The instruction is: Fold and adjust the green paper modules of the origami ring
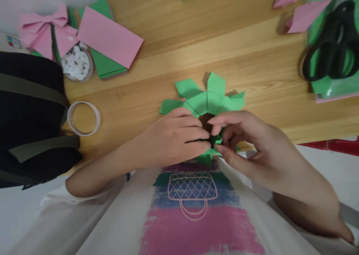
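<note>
A ring of folded green paper [202, 102], with pointed flaps sticking outward, lies at the table's near edge against my shirt. My left hand [179, 137] rests over its left side, fingers closed on the paper and covering part of it. On the near right side, my right hand [246, 142] pinches a small green fold between thumb and fingers. The dark opening in the ring's middle shows between my two hands. Much of the ring's near half is hidden under my fingers.
Black scissors [333, 49] lie on green paper at the right, near folded pink pieces [307, 16]. At left are a tape roll [84, 118], a tub of white scraps [76, 64], pink and green sheets [110, 38], a pink bow [46, 26] and a black bag [30, 116].
</note>
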